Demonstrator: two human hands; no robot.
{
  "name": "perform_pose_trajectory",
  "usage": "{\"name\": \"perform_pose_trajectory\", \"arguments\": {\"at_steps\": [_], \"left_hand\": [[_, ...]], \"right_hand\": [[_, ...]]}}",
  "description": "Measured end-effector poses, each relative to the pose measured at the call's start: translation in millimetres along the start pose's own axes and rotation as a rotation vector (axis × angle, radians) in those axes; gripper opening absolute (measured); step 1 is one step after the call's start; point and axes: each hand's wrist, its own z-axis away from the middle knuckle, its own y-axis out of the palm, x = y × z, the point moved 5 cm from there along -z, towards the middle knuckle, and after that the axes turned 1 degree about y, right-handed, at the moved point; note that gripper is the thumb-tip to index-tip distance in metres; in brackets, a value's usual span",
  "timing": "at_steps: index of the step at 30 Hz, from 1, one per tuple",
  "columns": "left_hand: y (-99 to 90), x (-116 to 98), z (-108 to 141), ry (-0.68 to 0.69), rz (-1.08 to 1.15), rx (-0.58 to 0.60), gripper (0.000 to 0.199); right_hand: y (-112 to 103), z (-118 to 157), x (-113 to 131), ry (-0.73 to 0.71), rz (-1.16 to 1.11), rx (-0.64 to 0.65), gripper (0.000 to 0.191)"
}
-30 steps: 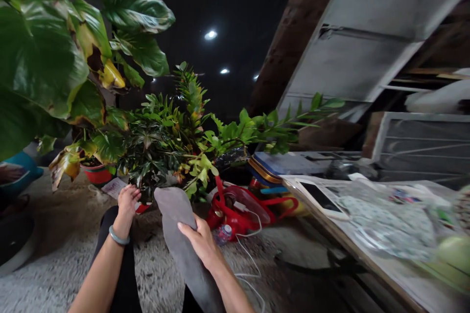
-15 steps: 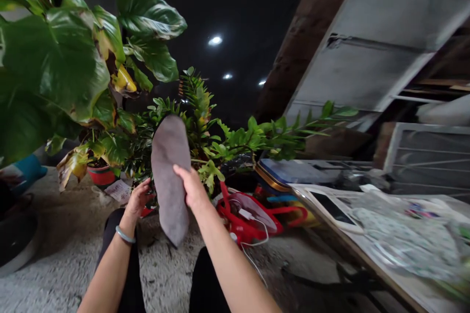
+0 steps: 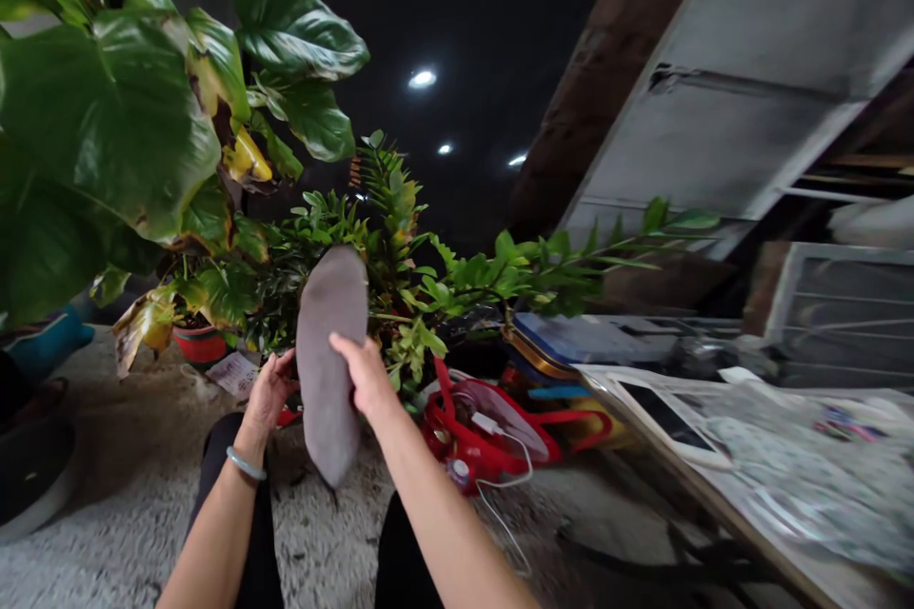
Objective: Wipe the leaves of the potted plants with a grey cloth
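Observation:
A flat grey insole point(image 3: 332, 371), rounded at its top and pointed at its lower end, is held upright before me. My right hand point(image 3: 367, 381) grips it at the right edge, thumb lying across the near face and the other fingers hidden behind. Close to its left edge is my left hand point(image 3: 269, 392), fingers loosely apart and holding nothing that I can see; whether the fingertips touch the edge I cannot tell. A pale bangle point(image 3: 247, 464) circles my left wrist.
Leafy potted plants point(image 3: 300, 9) crowd the left and middle. A red bag point(image 3: 464, 438) with a white cable point(image 3: 515, 481) sits on the rough floor. At right, a table point(image 3: 685, 485) bears a white phone point(image 3: 667, 419) and a patterned cloth point(image 3: 792, 457).
The insole's top end has come down slightly in view, with my right hand still gripping it. My left hand has shifted slightly right. The background has slid a little to the right.

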Motion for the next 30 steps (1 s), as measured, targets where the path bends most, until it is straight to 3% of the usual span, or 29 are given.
{"name": "perform_pose_trajectory", "arguments": {"at_steps": [2, 4, 7, 10, 12, 15, 18, 20, 23, 27, 30], "left_hand": [[-2.3, 0.9, 1.1, -0.038, 0.016, -0.036, 0.035], [-4.9, 0.5, 1.1, -0.055, 0.024, -0.063, 0.036], [-4.8, -3.4, -0.2, -0.012, -0.002, -0.033, 0.039], [-1.7, -5.2, 0.5, 0.026, -0.057, 0.002, 0.039], [0.2, -4.5, 2.2, 0.033, -0.077, 0.003, 0.038], [1.8, -3.5, 4.7, 0.039, -0.081, -0.003, 0.038], [1.0, -5.1, 4.7, 0.044, -0.081, -0.017, 0.04], [0.0, -7.0, 3.2, 0.052, -0.086, -0.02, 0.04], [0.6, -7.1, 0.9, 0.044, -0.094, 0.006, 0.04], [2.9, -3.2, 2.8, 0.035, -0.079, -0.006, 0.038], [3.4, -1.2, 7.9, 0.027, -0.04, -0.068, 0.032]], "right_hand": [[-1.8, 21.5, -37.4, 0.167, 0.06, 0.099, 0.026], [-16.1, 44.9, -51.6, 0.226, 0.085, 0.1, 0.026], [-37.4, 51.2, -19.2, 0.106, 0.009, 0.007, 0.035], [-44.1, 20.5, 34.6, -0.149, -0.087, -0.159, 0.038], [-39.0, -4.1, 43.7, -0.16, -0.16, -0.227, 0.034], [-23.8, -16.6, 5.2, 0.116, -0.205, -0.126, 0.023], [-25.2, 13.7, -42.4, 0.316, -0.164, -0.021, 0.018], [-33.8, 39.9, -49.8, 0.319, -0.158, -0.007, 0.019], [-36.8, 56.5, -16.0, 0.171, -0.168, 0.004, 0.028], [-8.1, 27.2, 41.2, -0.144, -0.128, 0.019, 0.036], [19.5, 3.9, 25.5, -0.084, -0.091, 0.122, 0.03]]}}
